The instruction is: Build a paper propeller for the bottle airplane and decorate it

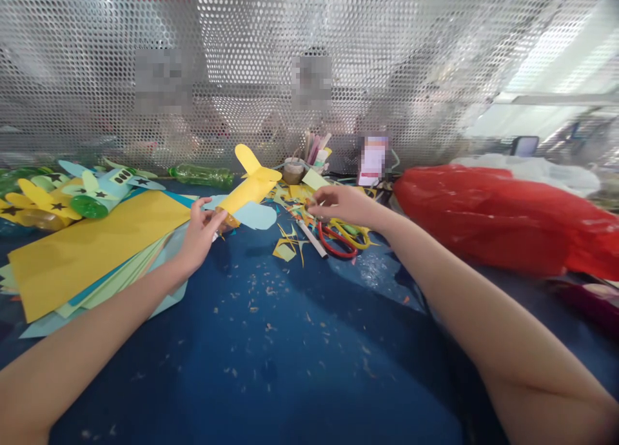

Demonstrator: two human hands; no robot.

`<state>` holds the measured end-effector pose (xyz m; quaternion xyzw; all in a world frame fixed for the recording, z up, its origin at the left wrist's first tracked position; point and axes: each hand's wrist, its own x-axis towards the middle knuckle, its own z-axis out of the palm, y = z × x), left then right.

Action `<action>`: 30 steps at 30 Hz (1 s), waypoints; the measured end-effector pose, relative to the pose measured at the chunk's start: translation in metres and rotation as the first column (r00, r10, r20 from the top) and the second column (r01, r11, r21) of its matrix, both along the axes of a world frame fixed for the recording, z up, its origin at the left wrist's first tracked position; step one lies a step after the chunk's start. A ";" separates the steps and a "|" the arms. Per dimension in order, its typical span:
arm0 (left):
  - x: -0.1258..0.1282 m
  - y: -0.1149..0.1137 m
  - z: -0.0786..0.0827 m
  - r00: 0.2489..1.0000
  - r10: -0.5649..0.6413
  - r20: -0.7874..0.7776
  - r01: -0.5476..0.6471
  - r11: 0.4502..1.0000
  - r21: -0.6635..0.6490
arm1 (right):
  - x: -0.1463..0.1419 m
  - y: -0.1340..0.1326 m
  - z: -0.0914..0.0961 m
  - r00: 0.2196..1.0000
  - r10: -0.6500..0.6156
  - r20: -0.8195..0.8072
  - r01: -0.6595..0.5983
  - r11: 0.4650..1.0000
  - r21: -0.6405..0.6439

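Observation:
My left hand (200,235) is closed round the bottle end of a toy plane (251,190) made of yellow paper over a brownish plastic bottle. The plane tilts up to the right, with yellow tail fins at its far end and a light blue paper wing (258,215) at its side. Over the paper scraps (287,250) hovers my right hand (341,206), fingers curled and thumb close to the fingertips; whatever is between them is too small to make out. Just below it lie red-handled scissors (338,242), yellow-handled scissors (355,232) and a white marker-like stick (312,238).
Finished paper-and-bottle planes (104,190) and stacked coloured paper (104,251) lie at left. A green bottle (203,175), a small jar (293,171) and a lit phone (373,161) stand along the perforated metal screen (251,51). A red plastic bag (483,219) fills the right side.

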<state>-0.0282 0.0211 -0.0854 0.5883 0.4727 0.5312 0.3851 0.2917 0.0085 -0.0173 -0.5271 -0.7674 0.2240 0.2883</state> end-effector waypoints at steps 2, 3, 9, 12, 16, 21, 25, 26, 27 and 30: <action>0.001 -0.001 0.002 1.000 0.004 -0.008 -0.004 1.000 -0.017 | 0.007 0.007 -0.001 0.956 -0.107 -0.271 0.103 0.994 -0.032; 0.001 -0.002 0.002 1.000 0.005 -0.013 -0.005 1.000 -0.024 | 0.010 0.010 -0.002 0.916 -0.150 -0.371 0.136 0.989 -0.062; 0.002 -0.005 0.006 0.999 -0.012 -0.050 0.011 0.999 -0.031 | 0.028 0.025 -0.013 0.817 -0.287 -0.501 0.326 0.945 -0.009; 0.002 -0.004 0.006 0.999 -0.009 -0.053 0.008 1.000 -0.020 | 0.040 0.033 -0.020 0.853 -0.310 -0.420 0.393 0.911 0.126; 0.002 -0.002 0.005 0.999 -0.016 -0.033 0.015 1.000 -0.016 | 0.051 0.040 -0.025 0.870 -0.362 -0.336 0.438 0.879 0.187; 0.002 -0.002 0.005 1.000 -0.004 -0.003 0.004 0.999 -0.036 | 0.056 0.036 -0.017 0.849 -0.425 -0.314 0.511 0.812 0.284; 0.003 -0.002 0.006 1.000 -0.006 0.006 0.006 0.999 -0.037 | 0.057 0.032 -0.012 0.851 -0.441 -0.286 0.522 0.774 0.358; 0.003 -0.001 0.006 1.000 -0.008 0.009 0.008 0.999 -0.037 | 0.057 0.032 -0.012 0.861 -0.437 -0.260 0.506 0.789 0.349; 0.003 -0.001 0.006 1.000 -0.008 0.013 0.009 0.999 -0.037 | 0.057 0.032 -0.013 0.875 -0.426 -0.228 0.481 0.815 0.324; 0.004 -0.002 0.007 1.000 -0.006 0.014 0.007 0.999 -0.043 | 0.055 0.033 -0.020 0.919 -0.368 -0.144 0.392 0.892 0.224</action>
